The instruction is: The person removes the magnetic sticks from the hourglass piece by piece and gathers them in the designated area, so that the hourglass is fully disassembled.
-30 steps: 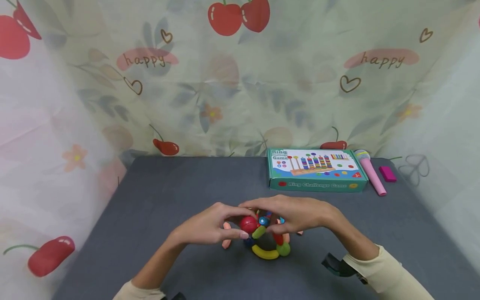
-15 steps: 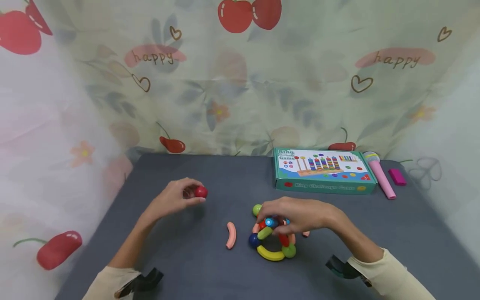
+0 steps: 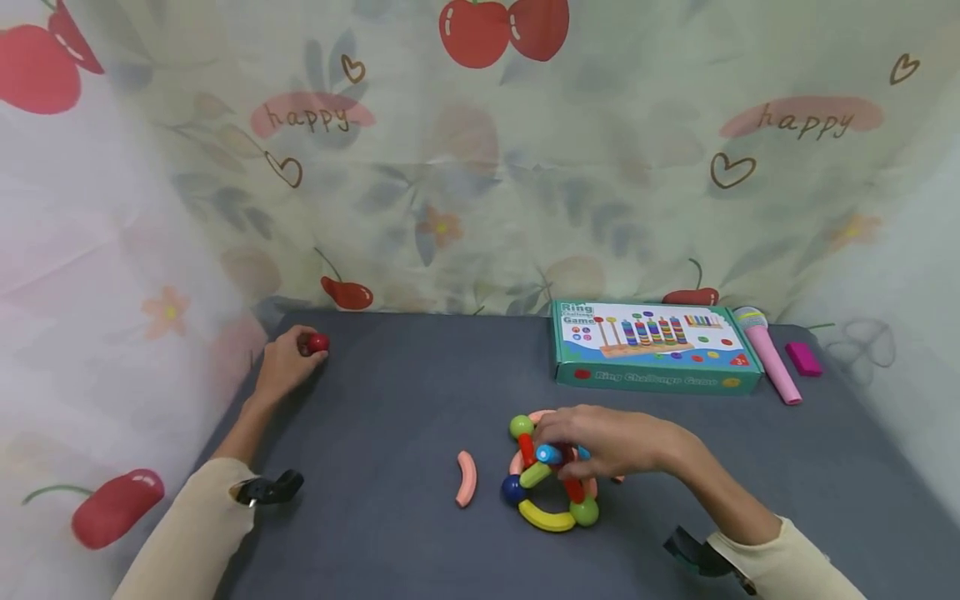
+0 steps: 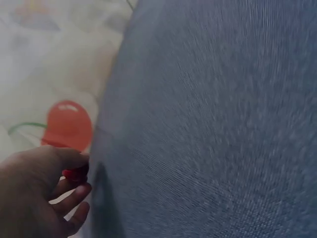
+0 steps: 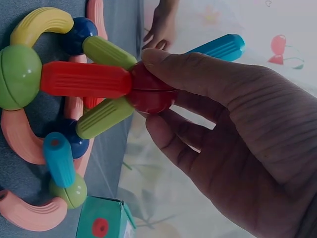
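Note:
At the table's far left corner my left hand (image 3: pixel 285 362) holds a red ball (image 3: pixel 318 342) with its fingertips. That ball is partly hidden by the fingers in the left wrist view. My right hand (image 3: pixel 615 440) is over a structure of coloured balls and ribbed sticks at the middle right. In the right wrist view, thumb and fingers pinch a dark red ball (image 5: pixel 151 91). A straight red stick (image 5: pixel 86 79), two green sticks and a blue stick (image 5: pixel 220 47) run out from it. Curved yellow (image 3: pixel 546 518) and pink sticks join green and blue balls below.
A loose curved pink stick (image 3: pixel 467 479) lies left of the structure. Behind stand a green game box (image 3: pixel 656 375), a pink toy microphone (image 3: pixel 772 362) and a magenta block (image 3: pixel 803 358). Patterned cloth hangs around the grey table (image 3: pixel 390 533).
My left hand has drawn away from the structure with the red ball, moving left and back to the table's far left corner. My right hand has stayed at the structure.

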`<action>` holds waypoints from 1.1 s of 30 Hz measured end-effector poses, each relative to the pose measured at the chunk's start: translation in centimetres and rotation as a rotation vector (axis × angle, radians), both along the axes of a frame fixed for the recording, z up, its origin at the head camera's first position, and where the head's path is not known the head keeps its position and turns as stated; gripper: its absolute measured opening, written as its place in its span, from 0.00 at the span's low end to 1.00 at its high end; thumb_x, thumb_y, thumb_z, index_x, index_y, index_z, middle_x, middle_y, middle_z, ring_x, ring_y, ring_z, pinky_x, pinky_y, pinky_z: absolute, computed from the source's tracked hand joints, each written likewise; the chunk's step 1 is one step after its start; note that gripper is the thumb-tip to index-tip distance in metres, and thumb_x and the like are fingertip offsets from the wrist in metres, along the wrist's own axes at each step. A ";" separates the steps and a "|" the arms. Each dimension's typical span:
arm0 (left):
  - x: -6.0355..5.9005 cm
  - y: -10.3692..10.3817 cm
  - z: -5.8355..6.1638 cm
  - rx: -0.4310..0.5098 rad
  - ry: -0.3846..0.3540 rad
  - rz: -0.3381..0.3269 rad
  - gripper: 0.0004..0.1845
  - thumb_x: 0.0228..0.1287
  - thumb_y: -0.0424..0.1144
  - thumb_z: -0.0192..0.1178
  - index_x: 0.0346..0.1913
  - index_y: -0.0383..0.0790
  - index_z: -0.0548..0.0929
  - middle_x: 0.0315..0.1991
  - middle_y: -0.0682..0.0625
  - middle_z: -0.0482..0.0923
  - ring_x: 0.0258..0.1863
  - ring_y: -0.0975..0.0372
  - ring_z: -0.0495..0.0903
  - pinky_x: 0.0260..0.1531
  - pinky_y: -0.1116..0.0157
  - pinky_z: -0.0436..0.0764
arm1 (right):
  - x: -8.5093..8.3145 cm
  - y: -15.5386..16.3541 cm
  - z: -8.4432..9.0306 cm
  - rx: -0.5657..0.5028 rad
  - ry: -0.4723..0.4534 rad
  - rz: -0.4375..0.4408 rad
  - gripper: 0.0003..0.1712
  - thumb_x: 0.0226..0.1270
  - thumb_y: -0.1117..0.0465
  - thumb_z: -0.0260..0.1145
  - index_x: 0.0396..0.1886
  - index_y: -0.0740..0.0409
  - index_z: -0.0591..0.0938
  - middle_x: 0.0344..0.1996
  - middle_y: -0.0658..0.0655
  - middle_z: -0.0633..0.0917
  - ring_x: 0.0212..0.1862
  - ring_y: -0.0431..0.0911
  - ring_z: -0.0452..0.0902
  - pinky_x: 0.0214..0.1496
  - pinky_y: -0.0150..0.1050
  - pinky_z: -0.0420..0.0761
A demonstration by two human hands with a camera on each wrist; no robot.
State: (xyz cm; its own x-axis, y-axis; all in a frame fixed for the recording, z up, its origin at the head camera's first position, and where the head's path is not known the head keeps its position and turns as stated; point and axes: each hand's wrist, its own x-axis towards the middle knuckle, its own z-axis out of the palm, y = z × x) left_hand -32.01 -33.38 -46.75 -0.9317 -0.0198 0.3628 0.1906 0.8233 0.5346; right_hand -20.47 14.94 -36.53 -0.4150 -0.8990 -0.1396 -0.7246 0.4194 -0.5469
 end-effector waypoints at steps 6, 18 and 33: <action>-0.4 -0.7 -1.4 0.006 0.051 0.011 0.20 0.54 0.36 0.66 0.50 0.33 0.77 0.38 0.37 0.80 0.34 0.49 0.77 0.36 0.53 0.72 | 0.8 0.2 -0.6 -0.031 -0.013 0.014 0.10 0.62 0.51 0.63 0.41 0.47 0.76 0.35 0.41 0.75 0.38 0.35 0.71 0.39 0.31 0.75; -1.3 -1.6 -1.1 0.008 0.011 0.080 0.26 0.56 0.43 0.65 0.56 0.34 0.75 0.37 0.36 0.80 0.32 0.52 0.77 0.35 0.54 0.72 | 1.0 0.2 -0.4 -0.011 -0.007 0.004 0.17 0.61 0.52 0.64 0.49 0.46 0.76 0.44 0.38 0.75 0.43 0.35 0.70 0.44 0.33 0.75; 8.8 13.9 2.0 -0.129 0.101 -0.406 0.16 0.61 0.43 0.60 0.52 0.46 0.77 0.29 0.57 0.74 0.26 0.69 0.72 0.28 0.68 0.74 | 0.1 0.9 0.0 0.080 0.042 -0.097 0.24 0.58 0.54 0.66 0.55 0.43 0.74 0.60 0.45 0.69 0.57 0.41 0.65 0.51 0.36 0.74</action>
